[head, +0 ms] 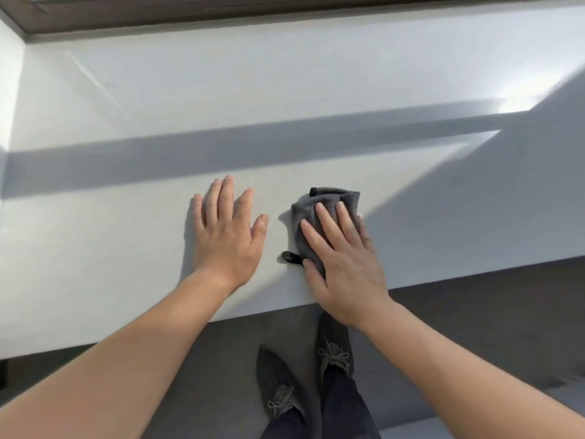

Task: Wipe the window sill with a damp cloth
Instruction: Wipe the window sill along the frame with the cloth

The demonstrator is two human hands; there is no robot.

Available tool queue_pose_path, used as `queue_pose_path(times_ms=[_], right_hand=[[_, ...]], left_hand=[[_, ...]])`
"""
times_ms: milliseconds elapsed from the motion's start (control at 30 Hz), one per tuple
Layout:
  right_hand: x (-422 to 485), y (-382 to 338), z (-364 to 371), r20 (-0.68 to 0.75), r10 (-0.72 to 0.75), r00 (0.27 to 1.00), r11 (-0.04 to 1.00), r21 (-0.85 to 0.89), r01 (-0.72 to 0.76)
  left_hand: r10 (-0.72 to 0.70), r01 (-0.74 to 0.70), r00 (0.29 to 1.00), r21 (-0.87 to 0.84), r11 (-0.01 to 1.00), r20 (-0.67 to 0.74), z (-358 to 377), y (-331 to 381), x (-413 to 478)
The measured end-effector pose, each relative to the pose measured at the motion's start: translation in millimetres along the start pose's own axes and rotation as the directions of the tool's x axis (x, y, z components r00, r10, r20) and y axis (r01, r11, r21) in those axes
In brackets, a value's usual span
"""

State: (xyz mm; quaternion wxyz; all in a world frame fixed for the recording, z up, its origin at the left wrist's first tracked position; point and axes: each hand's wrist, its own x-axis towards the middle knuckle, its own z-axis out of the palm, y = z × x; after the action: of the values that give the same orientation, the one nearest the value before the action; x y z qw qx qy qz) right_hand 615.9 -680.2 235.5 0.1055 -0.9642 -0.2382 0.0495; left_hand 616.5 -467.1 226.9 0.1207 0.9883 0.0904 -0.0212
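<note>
1. We log 1 window sill (110, 248): white, sunlit, 1 shadow band across it, dark window frame (221, 11) along its far edge.
2. We log 1 cloth (305, 207): dark grey, bunched, near the sill's front edge, right of centre.
3. Our right hand (345, 267): grip wide, fingers straight, pressing flat on the cloth.
4. Our left hand (226, 236): grip wide, holding nothing, palm flat on the sill just beside the cloth.
5. Risk, in our judgement: with flat pressure and no pinch, the bunched cloth may slip free or drop off the front edge; the far half could go unwiped.
</note>
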Motion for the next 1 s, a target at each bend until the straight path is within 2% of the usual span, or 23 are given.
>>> queue_pose_path(times_ms=[67, 133, 200, 300, 367, 400, 433, 500, 567, 600, 667, 700, 733, 767, 800, 833, 900, 933, 1000], right_hand=[[-24, -11, 4, 0.043, -0.169, 0.985, 0.986, -0.004, 0.169], [-27, 7, 2, 0.044, -0.219, 0.975, 0.976, -0.006, 0.220], [-25, 41, -3, 0.015, -0.139, 0.990, 0.990, -0.010, 0.140], [-24, 84, -14, -0.028, 0.138, 0.990, 0.990, 0.029, -0.137], [-22, 76, -12, -0.076, 0.263, 0.962, 0.965, 0.039, -0.261], [-23, 65, -9, -0.088, 0.258, 0.962, 0.966, 0.032, -0.256], [-26, 56, -6, -0.089, 0.202, 0.975, 0.979, 0.022, -0.200], [-34, 55, -5, -0.034, -0.010, 0.999, 1.000, -0.001, 0.010], [-31, 83, -13, 0.022, -0.155, 0.988, 0.988, -0.015, 0.155], [-24, 103, -18, 0.023, -0.120, 0.992, 0.992, -0.023, 0.121], [-2, 142, -31, -0.012, 0.181, 0.983, 0.983, 0.000, -0.181], [12, 154, -37, -0.025, 0.352, 0.936, 0.936, 0.023, -0.351], [26, 158, -40, -0.037, 0.457, 0.889, 0.889, 0.032, -0.456], [41, 152, -40, -0.051, 0.483, 0.874, 0.876, 0.029, -0.482], [53, 140, -37, -0.059, 0.439, 0.896, 0.898, 0.018, -0.439], [60, 124, -32, -0.062, 0.336, 0.940, 0.942, 0.008, -0.337], [62, 99, -22, -0.040, 0.062, 0.997, 0.998, -0.017, -0.062], [59, 96, -20, -0.009, -0.046, 0.999, 0.999, -0.023, 0.046], [64, 114, -24, 0.038, -0.146, 0.989, 0.989, -0.028, 0.147]], left_hand=[[-0.004, 0.004, 1.000, 0.011, 1.000, 0.006, 0, 0, 0], [-0.004, 0.004, 1.000, 0.017, 1.000, 0.017, 0, -2, 0], [-0.001, 0.001, 1.000, 0.003, 1.000, 0.023, 0, -3, 0], [-0.007, 0.008, 1.000, -0.020, 1.000, 0.019, 0, -3, 0], [-0.057, 0.055, 0.998, -0.110, 0.992, -0.017, -3, 2, 2], [-0.088, 0.080, 0.995, -0.172, 0.982, -0.041, -5, 6, 5], [-0.101, 0.085, 0.993, -0.220, 0.972, -0.063, -8, 12, 8], [-0.060, 0.036, 0.995, -0.266, 0.963, -0.081, -9, 27, 14], [-0.004, -0.012, 0.998, -0.292, 0.956, -0.055, -7, 45, 22], [0.008, -0.017, 0.999, -0.299, 0.954, -0.031, -5, 53, 26], [0.014, -0.010, 1.000, -0.283, 0.959, 0.013, 1, 65, 35], [0.013, -0.005, 1.000, -0.265, 0.964, 0.027, 4, 70, 39], [0.011, -0.003, 0.999, -0.254, 0.967, 0.030, 6, 74, 44], [0.010, -0.004, 1.000, -0.256, 0.967, 0.020, 8, 78, 49], [0.010, -0.009, 1.000, -0.272, 0.962, -0.001, 9, 82, 55], [0.010, -0.016, 1.000, -0.290, 0.957, -0.023, 10, 85, 60], [-0.008, -0.006, 0.999, -0.290, 0.957, -0.046, 12, 89, 69], [-0.023, 0.012, 0.999, -0.269, 0.963, -0.041, 13, 89, 72], [-0.048, 0.044, 0.999, -0.190, 0.981, -0.017, 16, 89, 74]])
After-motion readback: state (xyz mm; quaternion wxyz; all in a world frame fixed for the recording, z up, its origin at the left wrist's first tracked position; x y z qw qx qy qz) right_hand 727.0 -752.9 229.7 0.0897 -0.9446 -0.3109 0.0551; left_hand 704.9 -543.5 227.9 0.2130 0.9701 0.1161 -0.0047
